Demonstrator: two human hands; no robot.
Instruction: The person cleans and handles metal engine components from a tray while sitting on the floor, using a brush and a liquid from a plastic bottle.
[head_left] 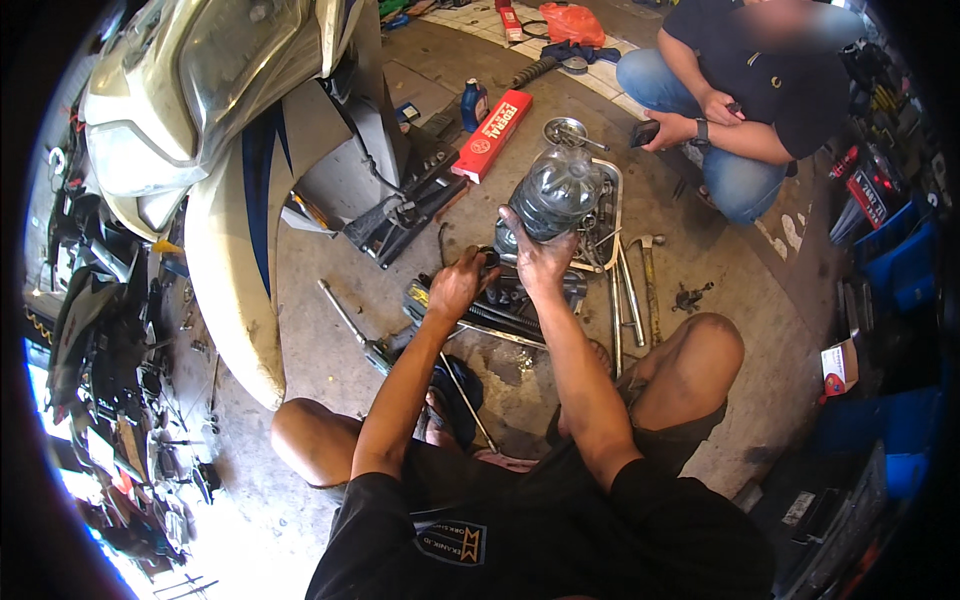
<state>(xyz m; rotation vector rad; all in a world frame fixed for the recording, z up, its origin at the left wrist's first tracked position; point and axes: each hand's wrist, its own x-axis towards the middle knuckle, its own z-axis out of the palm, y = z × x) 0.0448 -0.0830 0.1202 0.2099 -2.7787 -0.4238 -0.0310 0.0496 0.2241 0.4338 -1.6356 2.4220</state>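
Note:
My right hand [543, 258] is wrapped round a large clear plastic bottle [562, 190], its thumb along the near side. The bottle is held above a metal tray [618, 195] of loose metal parts and tools. Close by on the left, my left hand [457, 287] has its fingers closed at a small dark round thing [489, 257] that I cannot make out. Below both hands lies a second tray [505, 338] with black hoses and dark parts in it. What the bottle holds does not show clearly.
A motorcycle's white front fairing [235, 230] stands at the left. A hammer [650, 285], a long-handled tool [345, 310], a red box [492, 135] and a blue bottle [474, 105] are on the floor. Another person [745, 110] squats at the far right, holding a phone [645, 133].

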